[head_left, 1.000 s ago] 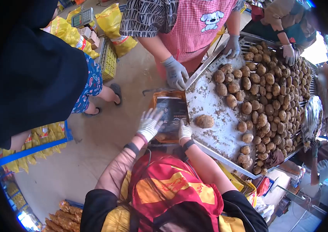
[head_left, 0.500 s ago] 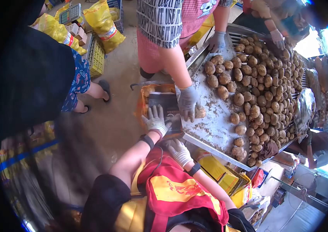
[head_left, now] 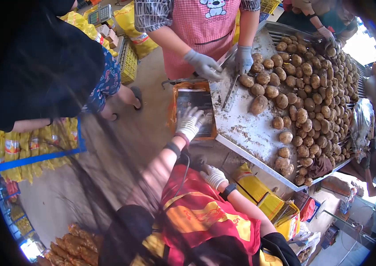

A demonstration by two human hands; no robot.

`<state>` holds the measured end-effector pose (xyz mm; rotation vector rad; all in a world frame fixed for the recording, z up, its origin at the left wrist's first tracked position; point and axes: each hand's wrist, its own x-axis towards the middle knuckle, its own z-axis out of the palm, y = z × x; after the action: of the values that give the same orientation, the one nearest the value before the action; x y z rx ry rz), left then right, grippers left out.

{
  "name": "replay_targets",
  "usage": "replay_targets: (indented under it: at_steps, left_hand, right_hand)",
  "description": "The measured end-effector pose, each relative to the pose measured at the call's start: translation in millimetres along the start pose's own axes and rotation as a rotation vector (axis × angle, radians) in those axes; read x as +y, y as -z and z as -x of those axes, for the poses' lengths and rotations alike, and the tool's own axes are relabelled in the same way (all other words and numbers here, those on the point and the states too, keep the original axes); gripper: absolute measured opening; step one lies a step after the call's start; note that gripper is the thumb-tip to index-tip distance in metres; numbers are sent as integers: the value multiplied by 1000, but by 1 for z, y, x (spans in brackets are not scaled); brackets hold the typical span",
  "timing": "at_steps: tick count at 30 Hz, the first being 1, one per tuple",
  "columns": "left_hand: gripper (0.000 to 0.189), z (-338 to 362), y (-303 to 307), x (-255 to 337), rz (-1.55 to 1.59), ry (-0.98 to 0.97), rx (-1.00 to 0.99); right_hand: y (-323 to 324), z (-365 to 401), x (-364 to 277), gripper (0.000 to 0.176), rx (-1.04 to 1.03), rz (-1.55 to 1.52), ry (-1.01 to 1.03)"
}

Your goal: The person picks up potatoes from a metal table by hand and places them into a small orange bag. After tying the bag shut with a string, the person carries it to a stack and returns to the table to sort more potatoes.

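In the head view, the left hand (head_left: 189,124), in a striped glove, is spreading its fingers wide over a dark printed sheet (head_left: 201,99). The sheet is lying inside the rim of an orange-edged container (head_left: 175,101), just beside the near corner of a metal table (head_left: 245,141). The palm is facing down over the sheet's lower part; whether the fingers are pressing on it or hovering just above, I cannot tell. The right hand (head_left: 214,176) is resting apart from the container, close to the wearer's red apron (head_left: 205,212); its fingers are partly bending out of sight, so I cannot tell whether they are gripping anything. The step in hand is looking like placing or flattening the sheet, a judgement from the open palm above it. From this pose, shifting the sheet is calling for contact along an edge, with the fingers sliding rather than pinching, and steadying it from both sides is calling for the right hand over the container too. Across the table corner, a co-worker's gloved hands are working near the rim, one (head_left: 204,65) hanging close above the container's far side, so any move is needing room there. Potatoes (head_left: 301,116) are crowding the table's far part, well apart from the wearer's hands.
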<state>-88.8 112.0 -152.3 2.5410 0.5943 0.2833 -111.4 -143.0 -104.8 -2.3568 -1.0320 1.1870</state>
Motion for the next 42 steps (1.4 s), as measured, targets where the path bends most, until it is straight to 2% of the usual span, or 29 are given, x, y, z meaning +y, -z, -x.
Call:
replay_targets:
  at_steps: [1,2,4,5,6,7,8,10,11,13,14,15,16,18,19,20,21,22,23,24,26,27,28,30,31,33,36,37,42]
  left_hand:
    - [32,6,25,-2,165,129,109]
    - [34,18,47,-3,235,366,109]
    - [51,38,59,-27,50,661,-29]
    - [51,42,60,-31,44,661,-25]
    - [60,41,66,-31,-95,663,-207]
    - [70,39,71,-32,-236,660,-393]
    - [94,28,74,-35,-111,690,-634]
    - [101,15,60,-42,42,730,-798]
    - [103,12,55,-45,77,713,-856]
    - [103,2,57,-46,93,668,-937]
    - [103,3,59,-55,82,662,-943]
    - [100,5,55,-67,128,565,-913]
    - [98,5,51,-79,174,463,-883]
    - [96,-1,53,-93,219,345,-872]
    - [94,-3,58,-95,411,579,-830]
    - [92,-6,62,-97,601,816,-775]
    - [93,-11,52,-113,448,755,-721]
    - [93,-14,48,-117,445,746,-729]
    - [92,-17,42,-117,286,665,-726]
    - [92,-19,37,-114,129,583,-722]
    - [88,-21,32,-105,91,506,-857]
    - [84,-20,25,-106,150,571,-830]
    - [81,-17,20,-106,212,637,-800]
    - [76,-11,11,-109,233,645,-796]
    - [72,-8,6,-111,250,656,-788]
    - [70,-3,-7,-124,299,630,-754]
    - [60,-2,-14,-135,290,551,-687]
    - [59,-1,-10,-134,264,521,-692]
    - [52,-13,-4,-127,149,489,-669]
  right_hand:
    - [-5,-3,4,46,0,-5,10]
    - [-9,-7,7,45,-60,-40,32]
    - [-16,-14,8,44,-119,-75,62]
    - [-20,-18,6,44,-82,-126,64]
    - [-19,-24,-1,43,-43,-177,66]
    - [-15,-30,-12,53,-59,-176,5]
    - [-21,-42,-18,53,-59,-184,5]
    - [-31,-67,-33,66,100,-121,-76]
    - [-30,-82,-41,74,39,-132,-124]
    - [-39,-111,-50,76,-32,-227,-77]
    - [-47,-125,-55,78,-101,-317,-24]
    - [-118,-172,-18,89,-162,-448,108]
    - [-127,-186,-28,89,-147,-459,106]
    - [-144,-206,-55,92,-272,-767,269]
    - [-161,-205,-61,77,-54,-916,-83]
    - [-173,-206,-60,77,-43,-924,-96]
    - [-177,-207,-61,69,115,-672,26]
    - [-178,-210,-63,60,266,-412,145]
    - [-139,-185,-88,49,329,-139,321]
    - [-142,-190,-92,49,333,-144,311]
    - [-152,-199,-96,43,409,-632,30]
    - [-152,-197,-103,47,539,-667,-12]
    - [-145,-194,-107,47,545,-665,-20]
    - [-135,-192,-108,56,255,-577,-252]
    - [-137,-192,-108,56,264,-580,-259]
    - [-136,-192,-108,65,207,-326,-312]
    - [-116,-182,-128,68,203,-296,-444]
    - [-108,-180,-136,69,178,-312,-577]
    - [-96,-167,-146,69,144,-332,-628]
